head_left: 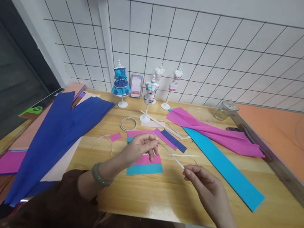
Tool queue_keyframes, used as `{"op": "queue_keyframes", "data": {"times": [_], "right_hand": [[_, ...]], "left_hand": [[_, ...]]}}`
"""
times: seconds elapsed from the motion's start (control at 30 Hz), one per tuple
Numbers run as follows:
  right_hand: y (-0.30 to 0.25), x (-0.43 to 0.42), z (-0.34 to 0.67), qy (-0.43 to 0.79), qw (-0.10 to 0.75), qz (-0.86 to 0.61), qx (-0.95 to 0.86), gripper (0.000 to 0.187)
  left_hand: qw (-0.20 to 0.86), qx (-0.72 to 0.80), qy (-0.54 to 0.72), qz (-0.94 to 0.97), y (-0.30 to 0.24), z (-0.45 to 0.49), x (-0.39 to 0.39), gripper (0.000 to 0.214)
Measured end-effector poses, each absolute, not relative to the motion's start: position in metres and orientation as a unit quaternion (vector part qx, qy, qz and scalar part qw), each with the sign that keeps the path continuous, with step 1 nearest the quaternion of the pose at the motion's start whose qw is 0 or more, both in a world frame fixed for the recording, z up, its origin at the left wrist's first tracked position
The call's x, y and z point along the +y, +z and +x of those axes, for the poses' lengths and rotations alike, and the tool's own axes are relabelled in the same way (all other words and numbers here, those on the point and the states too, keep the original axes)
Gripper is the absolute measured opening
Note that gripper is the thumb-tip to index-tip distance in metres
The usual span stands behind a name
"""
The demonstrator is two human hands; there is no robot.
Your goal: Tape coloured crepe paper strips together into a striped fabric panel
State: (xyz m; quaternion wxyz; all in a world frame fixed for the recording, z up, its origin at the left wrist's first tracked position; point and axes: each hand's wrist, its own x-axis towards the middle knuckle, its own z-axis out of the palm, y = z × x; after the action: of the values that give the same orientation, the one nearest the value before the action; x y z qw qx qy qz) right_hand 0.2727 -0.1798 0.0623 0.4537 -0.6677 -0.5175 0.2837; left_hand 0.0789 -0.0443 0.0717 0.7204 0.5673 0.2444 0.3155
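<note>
A thin white strip (175, 158) is stretched between my two hands above the table. My left hand (142, 147) has thumb and forefinger closed on its far end, and a green bangle is on that wrist. The near end is pinched in the fingertips of my right hand (208, 185). Under my left hand lies a pink and blue striped paper piece (145, 167), partly hidden by the hand. Just behind are a narrow dark blue strip (175, 141) and a magenta one. Another white strip (185, 156) rests on the wood beyond my right hand.
Several small dress forms stand at the back, one in a blue dress (121, 82), near an upright phone (136, 86). A tape roll (128, 124) lies in front. Blue paper (58, 133) covers the left; magenta (215, 132) and turquoise sheets (227, 169) lie right, beside a glass jar (226, 110).
</note>
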Motion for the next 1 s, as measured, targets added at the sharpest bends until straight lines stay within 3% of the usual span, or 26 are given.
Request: {"op": "queue_keyframes", "data": {"times": [0.33, 0.6, 1.0], "right_hand": [[0.041, -0.212, 0.276, 0.015, 0.352, -0.599, -0.719, 0.012], [0.051, -0.205, 0.265, -0.049, 0.321, -0.51, -0.796, 0.021], [0.033, -0.206, 0.281, -0.059, 0.303, -0.502, -0.808, 0.033]], "left_hand": [[0.797, 0.397, 0.202, 0.408, 0.038, -0.001, -0.09, 0.043], [0.858, 0.345, 0.161, 0.345, 0.025, 0.003, -0.132, 0.042], [0.901, 0.283, 0.089, 0.316, 0.028, 0.004, -0.136, 0.025]]}}
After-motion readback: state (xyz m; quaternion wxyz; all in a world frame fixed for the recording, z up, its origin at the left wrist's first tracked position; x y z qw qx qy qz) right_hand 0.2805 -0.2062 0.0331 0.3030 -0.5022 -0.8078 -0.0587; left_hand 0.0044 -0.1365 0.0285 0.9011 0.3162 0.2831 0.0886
